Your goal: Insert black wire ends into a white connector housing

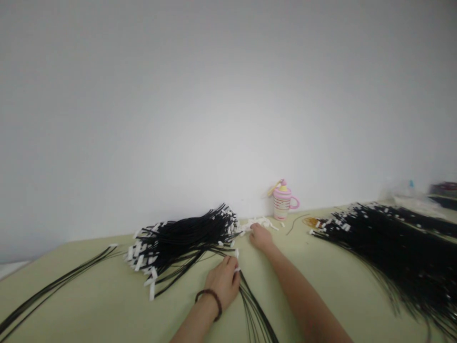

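Note:
My left hand point(224, 282), with a dark beaded bracelet point(210, 296) on the wrist, is closed around thin black wires point(254, 305) near their white end pieces point(237, 259). The wires trail from it toward the front edge. Farther back, my right hand point(261, 237) is at a small heap of white pieces point(264, 222). Its fingers are curled together, and whatever is between them is hidden. Left of both hands lies a thick bundle of black wires point(193, 233) with white pieces at both ends.
A pink-and-white cup point(282, 204) stands by the wall, right of the white heap. A large spread of black wires point(400, 247) covers the right side of the table. Amber bands point(311, 222) lie near it. A few loose wires point(60, 286) stretch across the left side.

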Motion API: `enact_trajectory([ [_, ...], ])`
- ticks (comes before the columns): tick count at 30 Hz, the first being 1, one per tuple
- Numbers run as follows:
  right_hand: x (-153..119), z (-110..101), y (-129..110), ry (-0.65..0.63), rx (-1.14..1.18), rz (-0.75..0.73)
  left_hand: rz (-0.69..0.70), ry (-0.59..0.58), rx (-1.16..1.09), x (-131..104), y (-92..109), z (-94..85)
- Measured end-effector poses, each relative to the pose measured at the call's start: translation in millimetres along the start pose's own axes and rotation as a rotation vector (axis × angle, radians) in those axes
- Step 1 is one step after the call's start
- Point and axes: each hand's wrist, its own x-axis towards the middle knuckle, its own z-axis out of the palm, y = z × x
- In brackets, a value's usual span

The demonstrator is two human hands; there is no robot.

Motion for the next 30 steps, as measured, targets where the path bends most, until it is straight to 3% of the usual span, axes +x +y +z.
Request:
enact_trajectory([
  [10,4.3,5.8,4.6,-0.015,0.045,0.088,-0.105,0.002,-0.144,1.5,1.4,-1.4],
  [20,13.5,16.5,10.2,0.033,0.137,0.154,-0.119,-0.003,-0.093,6.1,5.6,1.9],
  [26,7.7,14.3,14.7,0.007,0.248,0.080,-0.117,0.030,-0.135,4.4,5.4,1.6],
  [30,-17.2,6.7,16.4,-0.045,0.370,-0.092,-0.237,0.021,-0.505,8.7,13.7,10.9],
])
